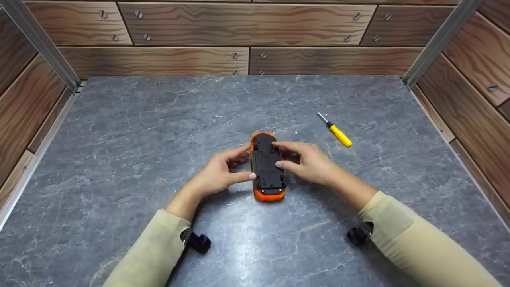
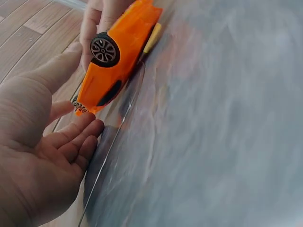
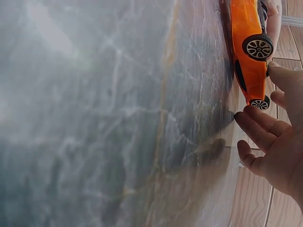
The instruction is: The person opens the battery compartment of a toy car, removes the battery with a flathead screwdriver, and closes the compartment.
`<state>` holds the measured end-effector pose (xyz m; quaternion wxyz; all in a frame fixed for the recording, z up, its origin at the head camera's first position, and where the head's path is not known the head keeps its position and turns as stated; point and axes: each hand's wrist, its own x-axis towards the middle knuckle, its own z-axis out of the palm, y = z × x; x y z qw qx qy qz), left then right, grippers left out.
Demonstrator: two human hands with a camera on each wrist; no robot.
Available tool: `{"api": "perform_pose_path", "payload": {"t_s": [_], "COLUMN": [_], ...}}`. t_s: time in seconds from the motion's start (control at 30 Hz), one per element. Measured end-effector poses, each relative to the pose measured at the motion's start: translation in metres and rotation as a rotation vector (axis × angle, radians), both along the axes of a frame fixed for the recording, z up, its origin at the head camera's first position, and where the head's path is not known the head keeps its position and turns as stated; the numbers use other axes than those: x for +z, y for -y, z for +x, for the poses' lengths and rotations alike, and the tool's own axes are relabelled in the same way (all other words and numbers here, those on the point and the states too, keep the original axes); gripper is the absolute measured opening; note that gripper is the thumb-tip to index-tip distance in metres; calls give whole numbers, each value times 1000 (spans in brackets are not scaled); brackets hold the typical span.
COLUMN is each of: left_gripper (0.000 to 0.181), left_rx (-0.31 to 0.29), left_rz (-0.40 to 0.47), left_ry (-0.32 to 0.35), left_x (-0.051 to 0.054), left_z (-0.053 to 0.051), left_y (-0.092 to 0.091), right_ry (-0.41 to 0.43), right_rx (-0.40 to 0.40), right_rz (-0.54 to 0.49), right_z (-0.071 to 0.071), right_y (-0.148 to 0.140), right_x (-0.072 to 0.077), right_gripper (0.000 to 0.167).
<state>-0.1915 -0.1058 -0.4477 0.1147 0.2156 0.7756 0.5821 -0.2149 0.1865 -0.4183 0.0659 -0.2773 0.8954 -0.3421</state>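
An orange toy car lies upside down, its black underside facing up, between the two hands. My left hand is at its left side, the thumb touching the edge near the lower wheel and fingers by the upper left edge. At the right side, my right hand rests its thumb and index finger on the underside. In the left wrist view the orange side of the car and its wheels show beside the left hand. The right wrist view shows the car above the relaxed fingers of the right hand.
A yellow-handled screwdriver lies on the grey marbled table, behind and to the right of the car. Wood-patterned walls stand along the back and both sides. A thin, clear strand lies near the car's front-left end.
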Motion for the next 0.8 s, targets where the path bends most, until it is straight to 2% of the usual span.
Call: {"api": "perform_pose_path", "payload": {"t_s": [0.27, 0.4, 0.5, 0.8], "left_gripper": [81, 77, 74, 75], "left_rx": [-8, 7, 19, 5], "left_rz": [-19, -36, -53, -93], "left_ry": [-45, -74, -87, -113], "left_x": [-7, -9, -9, -9], "left_z": [-2, -3, -3, -1], "left_y": [-3, -3, -2, -1], "right_ry": [-5, -17, -16, 16], "right_rx": [2, 3, 9, 3], "right_rz": [-7, 3, 2, 1], "right_z": [0, -2, -3, -2], "right_y": [-3, -2, -1, -3], "right_x": [-6, -5, -5, -4], "right_gripper": [54, 51, 50, 50]}}
